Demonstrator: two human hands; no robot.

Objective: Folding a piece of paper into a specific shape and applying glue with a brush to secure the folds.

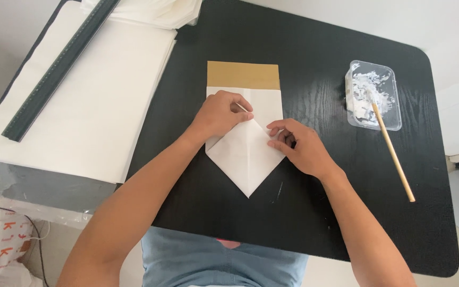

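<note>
While your left hand point(220, 114) presses down on the folded white paper point(244, 154) in the middle of the black bench point(304, 48), its grip closed on a thin stick, your right hand point(297, 144) pins the right flap with bent fingers flat, holding nothing. That paper looks light, thin and easily creased, so hold it along the folded edges. A tray of paste point(373, 95) with a wooden stick point(394, 154) sits well to the right.
</note>
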